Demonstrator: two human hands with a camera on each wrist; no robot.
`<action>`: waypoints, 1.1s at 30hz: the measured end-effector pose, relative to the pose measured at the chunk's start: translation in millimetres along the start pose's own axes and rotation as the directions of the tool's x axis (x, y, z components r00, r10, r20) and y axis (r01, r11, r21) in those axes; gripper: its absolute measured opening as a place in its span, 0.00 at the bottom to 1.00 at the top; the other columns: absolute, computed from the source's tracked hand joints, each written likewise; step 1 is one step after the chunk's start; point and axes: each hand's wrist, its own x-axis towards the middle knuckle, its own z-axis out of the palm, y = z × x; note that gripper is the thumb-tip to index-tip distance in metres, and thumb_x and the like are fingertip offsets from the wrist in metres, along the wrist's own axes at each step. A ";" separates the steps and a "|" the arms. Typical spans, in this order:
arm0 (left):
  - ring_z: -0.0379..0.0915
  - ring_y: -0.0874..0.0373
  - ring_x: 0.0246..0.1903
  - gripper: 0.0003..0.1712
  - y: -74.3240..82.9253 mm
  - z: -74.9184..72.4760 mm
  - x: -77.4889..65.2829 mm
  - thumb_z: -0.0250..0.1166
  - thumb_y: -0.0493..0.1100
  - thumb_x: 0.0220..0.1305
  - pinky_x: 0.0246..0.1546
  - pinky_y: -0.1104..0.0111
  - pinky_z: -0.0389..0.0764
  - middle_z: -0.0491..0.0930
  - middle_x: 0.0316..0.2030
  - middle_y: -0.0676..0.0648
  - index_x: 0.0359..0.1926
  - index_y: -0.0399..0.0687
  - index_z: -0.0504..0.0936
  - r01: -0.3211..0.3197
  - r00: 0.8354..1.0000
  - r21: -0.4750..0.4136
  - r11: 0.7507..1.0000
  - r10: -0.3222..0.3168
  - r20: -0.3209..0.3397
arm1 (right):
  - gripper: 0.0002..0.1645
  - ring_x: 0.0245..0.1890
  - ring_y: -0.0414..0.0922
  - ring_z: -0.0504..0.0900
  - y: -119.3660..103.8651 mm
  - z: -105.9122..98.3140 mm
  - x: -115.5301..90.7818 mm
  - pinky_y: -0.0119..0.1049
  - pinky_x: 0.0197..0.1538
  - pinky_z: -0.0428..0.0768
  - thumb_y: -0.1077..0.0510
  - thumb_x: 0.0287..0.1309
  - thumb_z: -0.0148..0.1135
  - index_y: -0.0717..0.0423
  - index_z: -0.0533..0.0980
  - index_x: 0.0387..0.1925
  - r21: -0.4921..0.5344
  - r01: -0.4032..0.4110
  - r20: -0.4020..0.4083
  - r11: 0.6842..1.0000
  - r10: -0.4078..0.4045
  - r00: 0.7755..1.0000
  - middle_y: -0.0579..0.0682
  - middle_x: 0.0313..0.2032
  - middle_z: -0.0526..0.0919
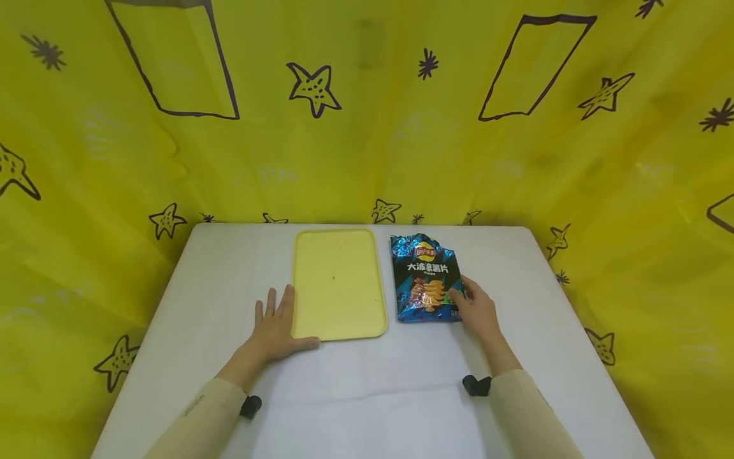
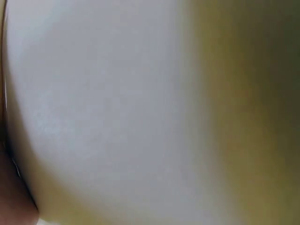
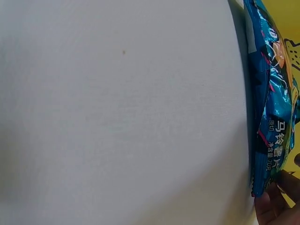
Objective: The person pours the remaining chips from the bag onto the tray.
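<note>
A yellow rectangular tray [image 1: 338, 312] lies flat on the white table. Along its left side and near-left corner rests my left hand [image 1: 278, 333], fingers spread and straight, thumb stretched along the near edge. Just right of the tray is a blue and black bag of potato chips [image 1: 423, 274], its top edge uneven. My right hand [image 1: 480, 312] pinches the bag's lower right side, thumb on the front. The right wrist view shows the shiny bag [image 3: 273, 101] edge-on, with fingertips [image 3: 267, 208] at its bottom corner. The left wrist view is blurred, with only a bit of skin at lower left.
The white table [image 1: 373, 408] reaches back to a yellow curtain [image 1: 367, 146] printed with stars and frames. The same yellow cloth hangs along both sides. A black band piece shows at each wrist, below the light sleeves [image 1: 197, 417].
</note>
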 end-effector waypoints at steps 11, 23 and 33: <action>0.21 0.38 0.67 0.75 1.5 0.2 -1.2 0.51 0.84 0.36 0.60 0.41 0.27 0.35 0.71 0.40 0.71 0.41 0.31 0.006 1.000 -0.009 1.000 -0.006 0.021 | 0.36 0.54 0.57 0.72 0.2 -0.1 2.6 0.51 0.52 0.71 0.42 0.61 0.53 0.49 0.58 0.67 0.116 -0.063 0.001 0.991 0.063 0.998 0.62 0.55 0.71; 0.19 0.38 0.67 0.75 2.2 -2.9 -0.7 0.56 0.82 0.37 0.60 0.42 0.25 0.36 0.71 0.40 0.71 0.41 0.32 0.000 1.000 -0.030 1.000 0.001 0.012 | 0.34 0.55 0.56 0.71 -6.1 -4.2 3.1 0.48 0.52 0.73 0.49 0.61 0.55 0.44 0.58 0.67 0.222 -0.096 -0.001 0.970 0.099 0.995 0.59 0.58 0.69; 0.20 0.38 0.67 0.75 1.3 -2.1 0.1 0.56 0.81 0.37 0.59 0.41 0.25 0.37 0.71 0.39 0.71 0.41 0.32 -0.028 1.000 -0.032 0.999 0.028 0.005 | 0.32 0.50 0.50 0.75 -20.1 -11.9 -3.7 0.43 0.52 0.74 0.47 0.60 0.57 0.38 0.62 0.65 0.283 -0.166 0.005 0.945 0.171 0.985 0.54 0.53 0.73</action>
